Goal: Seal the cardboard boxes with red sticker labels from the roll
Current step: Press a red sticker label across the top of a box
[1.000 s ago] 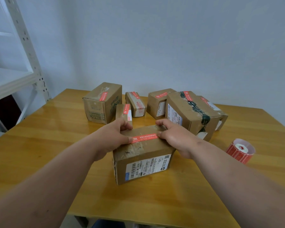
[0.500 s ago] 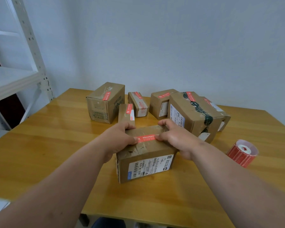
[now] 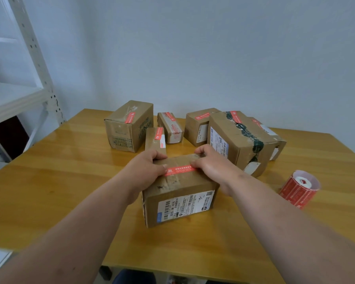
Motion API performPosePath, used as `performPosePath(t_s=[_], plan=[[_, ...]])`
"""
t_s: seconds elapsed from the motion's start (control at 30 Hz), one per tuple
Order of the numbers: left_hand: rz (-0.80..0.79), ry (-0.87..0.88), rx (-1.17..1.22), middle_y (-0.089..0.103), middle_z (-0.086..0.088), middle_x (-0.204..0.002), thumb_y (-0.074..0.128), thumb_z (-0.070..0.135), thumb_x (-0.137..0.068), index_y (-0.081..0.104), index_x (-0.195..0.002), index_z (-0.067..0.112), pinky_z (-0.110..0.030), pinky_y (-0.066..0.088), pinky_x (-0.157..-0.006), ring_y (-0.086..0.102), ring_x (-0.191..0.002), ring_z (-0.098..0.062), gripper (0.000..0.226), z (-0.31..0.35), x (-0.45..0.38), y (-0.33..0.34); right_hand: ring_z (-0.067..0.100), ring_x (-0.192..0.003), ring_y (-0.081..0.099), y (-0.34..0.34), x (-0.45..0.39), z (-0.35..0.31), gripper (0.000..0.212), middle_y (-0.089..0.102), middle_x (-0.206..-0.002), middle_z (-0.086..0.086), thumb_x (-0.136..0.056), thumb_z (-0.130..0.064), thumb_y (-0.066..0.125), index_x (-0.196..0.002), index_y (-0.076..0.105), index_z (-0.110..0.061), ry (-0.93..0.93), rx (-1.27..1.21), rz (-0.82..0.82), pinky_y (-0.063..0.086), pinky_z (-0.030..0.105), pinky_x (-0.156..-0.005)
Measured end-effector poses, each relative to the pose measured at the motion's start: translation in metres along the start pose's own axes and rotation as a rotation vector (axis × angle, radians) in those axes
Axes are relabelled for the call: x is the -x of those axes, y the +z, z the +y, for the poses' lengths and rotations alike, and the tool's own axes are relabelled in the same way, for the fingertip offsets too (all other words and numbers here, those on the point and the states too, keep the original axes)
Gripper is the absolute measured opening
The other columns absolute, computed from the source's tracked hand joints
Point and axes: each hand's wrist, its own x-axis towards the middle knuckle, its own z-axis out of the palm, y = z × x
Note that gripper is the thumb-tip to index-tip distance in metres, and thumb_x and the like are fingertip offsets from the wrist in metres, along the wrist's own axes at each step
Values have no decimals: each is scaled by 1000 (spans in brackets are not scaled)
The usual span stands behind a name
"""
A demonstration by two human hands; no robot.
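Near box (image 3: 178, 189) mid-tabletop (image 3: 70, 181): red sticker (image 3: 179, 170) already across top seam. Left hand (image 3: 146, 171) and right hand (image 3: 211, 167) grasp box, thumbs pressing sticker ends. Six boxes (image 3: 129, 126) toward far edge already stickered. Roll (image 3: 298, 188) near right edge. Judged nearly done.

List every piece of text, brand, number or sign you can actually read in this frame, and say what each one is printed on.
"HANNAH", sideways, apparently: side of the far-left cardboard box.
"501F-W1 A218", roughly: white shipping label on the front of the box that both hands hold.
White Chinese print on the red sticker label across that box's top: too blurred to read.
Sticker roll, other boxes' labels: too small to read.
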Motion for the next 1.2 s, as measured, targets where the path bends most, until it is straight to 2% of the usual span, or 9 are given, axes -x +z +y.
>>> performPosePath(t_s=[0.1, 0.23, 0.37, 0.53, 0.73, 0.87, 0.93, 1.07, 1.2], plan=[[-81, -2, 45, 62, -5, -116, 60, 17, -94, 58, -122, 29, -42, 56, -89, 66, -98, -22, 30, -1, 3, -8, 18, -102, 56, -1, 3, 1, 39, 54, -124, 2, -95, -33, 55, -132, 44, -30, -17, -15, -16, 50, 34, -85], [-120, -1, 11, 60, -5, -115, 71, 15, -86, 57, -122, 30, -41, 58, -85, 66, -97, -23, 42, -1, 3, -9, 20, -98, 62, -2, 6, -1, 64, 49, -122, 2, -81, -39, 75, -133, 38, -31, 0, -8, -89, 54, 31, -70], [-153, -15, 88, 57, -6, -120, 64, 2, -87, 59, -122, 28, -41, 56, -90, 63, -102, -24, 44, -1, 3, -14, 21, -102, 57, -8, 6, 0, 50, 52, -121, 2, -90, -24, 64, -134, 42, -31, 2, -25, -103, 50, 38, -90], [-31, 43, -9, 62, 0, -108, 73, 28, -85, 58, -114, 29, -37, 56, -82, 63, -95, -19, 33, 0, 3, 0, 17, -103, 56, 2, 5, -1, 57, 51, -122, 0, -84, -51, 65, -132, 42, -31, -25, 36, -15, 50, 34, -85], [-29, -2, 56, 62, -4, -110, 59, 17, -94, 59, -117, 27, -42, 56, -88, 65, -95, -21, 25, 3, 4, -2, 16, -100, 56, 1, 4, 0, 36, 54, -121, 1, -95, -35, 53, -129, 45, -29, -32, 18, 5, 49, 33, -81], [13, 79, -67, 60, 3, -106, 67, 34, -89, 56, -115, 29, -29, 54, -72, 63, -90, -14, 29, 2, 5, 3, 19, -106, 55, 6, 4, -1, 83, 46, -122, -3, -65, -72, 66, -132, 37, -33, -57, 243, 17, 52, 41, -89], [-1, 67, -70, 59, 2, -108, 69, 29, -88, 55, -118, 30, -31, 56, -72, 64, -90, -15, 33, 1, 5, 2, 20, -104, 57, 5, 5, -2, 84, 45, -122, -2, -64, -65, 73, -133, 36, -34, -44, 226, -9, 54, 42, -87], [-103, 16, 24, 59, -3, -114, 62, 16, -93, 55, -124, 32, -38, 58, -83, 66, -95, -20, 35, 0, 7, -8, 17, -100, 57, -4, 9, -1, 54, 51, -121, 2, -88, -37, 66, -136, 40, -29, -24, 3, -94, 50, 32, -80], [-129, 31, 27, 56, -2, -118, 63, 13, -92, 55, -126, 33, -39, 58, -85, 66, -99, -21, 40, -1, 7, -10, 16, -100, 56, -2, 11, -2, 57, 48, -124, 0, -87, -39, 69, -135, 39, -31, -36, 4, -94, 47, 27, -71]])
